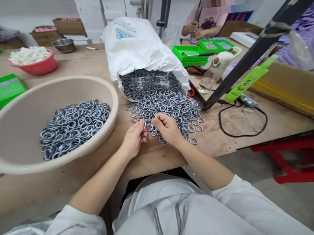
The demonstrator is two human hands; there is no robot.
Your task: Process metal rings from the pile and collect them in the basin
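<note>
My left hand [135,137] is closed, pinching a grey ring [144,125] between thumb and fingers. Close beside it, my right hand [167,127] is also closed, with a small dark bit [153,117] at its fingertips that I cannot identify. Both hands are just above the front edge of a heap of grey rings [166,101]. The heap spills from a white sack [138,44] lying on its side, its mouth facing me. To the left stands a large beige basin [12,129] partly filled with similar rings [75,128].
A black post [226,78] rises at an angle on the right, near a black cable [245,135] and a lime-green tube [250,79]. Green trays [189,50] and a red bowl [38,66] stand farther back. A co-worker [207,20] sits across the table; a red stool [298,158] is at lower right.
</note>
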